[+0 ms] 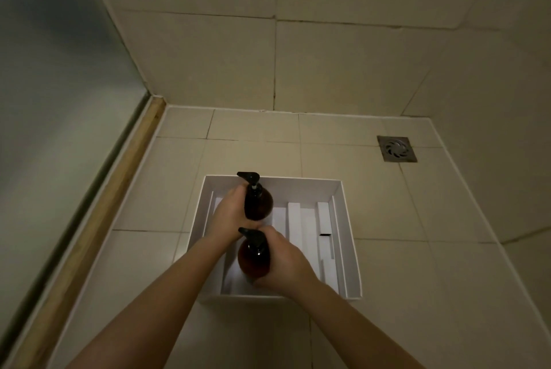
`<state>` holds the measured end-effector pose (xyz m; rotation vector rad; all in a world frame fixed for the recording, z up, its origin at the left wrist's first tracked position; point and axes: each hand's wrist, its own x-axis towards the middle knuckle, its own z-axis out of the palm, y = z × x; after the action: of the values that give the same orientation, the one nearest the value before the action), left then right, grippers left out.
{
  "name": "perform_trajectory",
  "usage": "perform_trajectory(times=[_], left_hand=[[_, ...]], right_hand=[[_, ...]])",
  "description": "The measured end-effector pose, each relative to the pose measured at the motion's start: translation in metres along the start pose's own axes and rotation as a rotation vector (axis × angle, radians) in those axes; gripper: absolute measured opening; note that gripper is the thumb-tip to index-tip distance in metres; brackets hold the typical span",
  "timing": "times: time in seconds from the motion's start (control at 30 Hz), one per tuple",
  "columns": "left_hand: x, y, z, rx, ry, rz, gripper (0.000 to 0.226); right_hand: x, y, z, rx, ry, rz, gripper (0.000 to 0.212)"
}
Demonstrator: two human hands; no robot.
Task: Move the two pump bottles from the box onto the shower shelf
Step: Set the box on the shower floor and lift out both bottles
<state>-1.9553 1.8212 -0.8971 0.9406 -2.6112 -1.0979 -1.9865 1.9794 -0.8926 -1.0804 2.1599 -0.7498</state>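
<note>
At the far left a glass panel (50,76) runs down to a wooden sill (98,213), and the tiled floor (149,189) spreads right from it. No shelf shows anywhere in the head view, so the goal lies out of frame.

The white box (347,237) sits open on the floor, near the middle. The left hand (231,215) reaches into its far half and wraps around the far bottle (258,201) from the left, fingers curled about the amber body below the black pump. Just nearer the camera, the right hand (284,267) closes around the near bottle (253,255) from the right, thumb and fingers pressed to its sides. Both bottles stand upright, and their bases look to be within the box walls; whether they rest on the bottom or are raised a little, I cannot tell.

White foam strips (310,228) fill the right half of the box. Further right, a drain (396,148) is set in the floor near the wall.

My judgement: the task is at its start. 2 bottles are gripped, 0 are placed. Lifting clear and carrying both to the shelf is left.
</note>
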Motion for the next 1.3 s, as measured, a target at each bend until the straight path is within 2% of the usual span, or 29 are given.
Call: perform_trajectory(times=[0.17,0.37,0.47,0.57,0.8,0.97,1.3], left_hand=[[-0.005,0.003,-0.006,-0.079,0.011,-0.037,0.079],[-0.012,0.018,-0.045,-0.253,0.11,0.038,0.063],[-0.015,0.035,-0.085,-0.277,0.16,0.087,0.065],[-0.018,0.058,-0.139,-0.325,0.192,0.107,0.071],[-0.023,0.131,-0.234,-0.408,0.206,0.184,0.057],[-0.021,0.16,-0.261,-0.396,0.207,0.209,0.053],[-0.02,0.232,-0.327,-0.442,0.218,0.186,0.062]], right_hand=[[-0.002,-0.003,-0.002,0.056,-0.006,0.013,0.062],[-0.016,-0.008,-0.028,0.2,0.108,0.027,0.069],[-0.02,-0.019,-0.069,0.252,0.158,0.017,0.075],[-0.019,-0.046,-0.128,0.281,0.237,-0.033,0.067],[-0.019,-0.115,-0.24,0.283,0.434,-0.162,0.069],[-0.018,-0.139,-0.269,0.282,0.456,-0.204,0.061],[-0.032,-0.204,-0.34,0.267,0.442,-0.16,0.072]])
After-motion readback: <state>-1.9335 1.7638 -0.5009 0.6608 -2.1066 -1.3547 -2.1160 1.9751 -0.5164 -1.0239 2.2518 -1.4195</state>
